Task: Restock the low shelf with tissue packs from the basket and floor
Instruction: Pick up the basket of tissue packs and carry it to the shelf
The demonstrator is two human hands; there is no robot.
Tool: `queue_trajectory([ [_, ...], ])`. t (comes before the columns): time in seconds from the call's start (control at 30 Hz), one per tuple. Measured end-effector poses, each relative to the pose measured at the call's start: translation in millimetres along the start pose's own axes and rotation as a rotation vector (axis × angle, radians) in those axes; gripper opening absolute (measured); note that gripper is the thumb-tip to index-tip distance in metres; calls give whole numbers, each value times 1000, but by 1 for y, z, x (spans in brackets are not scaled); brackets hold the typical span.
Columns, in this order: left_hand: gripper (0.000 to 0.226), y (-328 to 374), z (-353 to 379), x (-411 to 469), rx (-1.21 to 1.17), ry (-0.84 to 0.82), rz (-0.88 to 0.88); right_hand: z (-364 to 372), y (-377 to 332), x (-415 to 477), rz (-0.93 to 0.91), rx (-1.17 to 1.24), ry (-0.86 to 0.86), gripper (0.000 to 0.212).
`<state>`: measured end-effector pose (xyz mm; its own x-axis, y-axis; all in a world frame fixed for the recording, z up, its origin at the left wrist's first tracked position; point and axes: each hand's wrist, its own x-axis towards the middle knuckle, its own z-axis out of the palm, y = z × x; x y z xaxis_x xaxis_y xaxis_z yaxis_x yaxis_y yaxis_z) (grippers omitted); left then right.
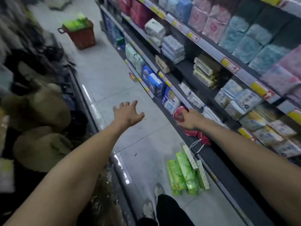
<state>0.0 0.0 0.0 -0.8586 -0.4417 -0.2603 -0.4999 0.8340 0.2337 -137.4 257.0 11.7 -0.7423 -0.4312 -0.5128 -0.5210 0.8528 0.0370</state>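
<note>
Right hand [189, 119] is lying on a red pack [178, 113] on the low shelf [211, 154], grip unclear, maybe loose; left hand [127, 114] is spreading wide.

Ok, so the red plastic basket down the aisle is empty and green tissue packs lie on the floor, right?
Not empty: in the head view the red plastic basket holds green packs. The green tissue packs on the floor are right.

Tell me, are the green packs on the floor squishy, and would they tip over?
Probably squishy and light: the green packs look like plastic-wrapped tissue. Their shiny wrap may slip. Standing on edge, they'd likely tip.
</note>
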Motion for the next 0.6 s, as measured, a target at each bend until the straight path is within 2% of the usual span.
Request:
queue_trajectory([
  [0.3,78,-96,-36,77,37,29,-179,-60,-87,126,-131,-52,-44,94],
  [0.47,78,-134,-77,143,73,-22,-298,-118,-133,206,-177,13,-63,90],
  [0.6,77,-160,-122,198,78,33,-344,-166,-168,269,-225,31,-35,89],
])
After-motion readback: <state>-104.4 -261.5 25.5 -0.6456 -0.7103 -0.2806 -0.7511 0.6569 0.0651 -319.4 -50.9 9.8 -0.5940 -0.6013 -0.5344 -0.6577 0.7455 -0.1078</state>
